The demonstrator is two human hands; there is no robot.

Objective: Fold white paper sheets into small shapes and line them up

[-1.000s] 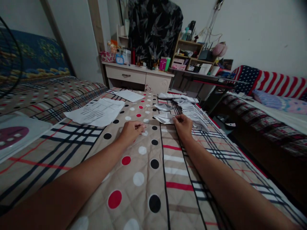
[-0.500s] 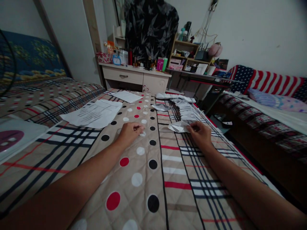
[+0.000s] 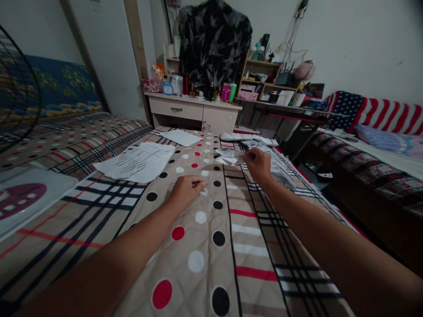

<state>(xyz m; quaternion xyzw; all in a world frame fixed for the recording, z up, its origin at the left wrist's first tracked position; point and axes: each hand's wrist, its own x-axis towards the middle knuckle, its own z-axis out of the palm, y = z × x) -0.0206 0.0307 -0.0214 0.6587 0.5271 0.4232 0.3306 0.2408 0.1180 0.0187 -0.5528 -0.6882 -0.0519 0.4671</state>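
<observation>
My right hand (image 3: 257, 165) pinches the right end of a small folded paper packet (image 3: 230, 156), over the spot where another small packet lay. Behind and to the right of that hand lies a row of many overlapping white slips (image 3: 280, 165), partly hidden by the hand. My left hand (image 3: 189, 190) rests low over the dotted strip of the bedspread, fingers curled together; whether anything is between them is too small to tell. Printed sheets (image 3: 139, 162) lie to the left, with another white sheet (image 3: 181, 137) behind them.
A patterned bedspread (image 3: 178, 268) covers the surface. A clear plastic bag with a purple print (image 3: 23, 198) lies at the left edge, near a fan (image 3: 20, 88). A white dresser (image 3: 194, 110) stands behind, and a second bed (image 3: 390, 163) is at the right.
My right hand has moved forward and left with the packet, to where the other packet lay. My left hand keeps nearly the same pose. The view has shifted slightly.
</observation>
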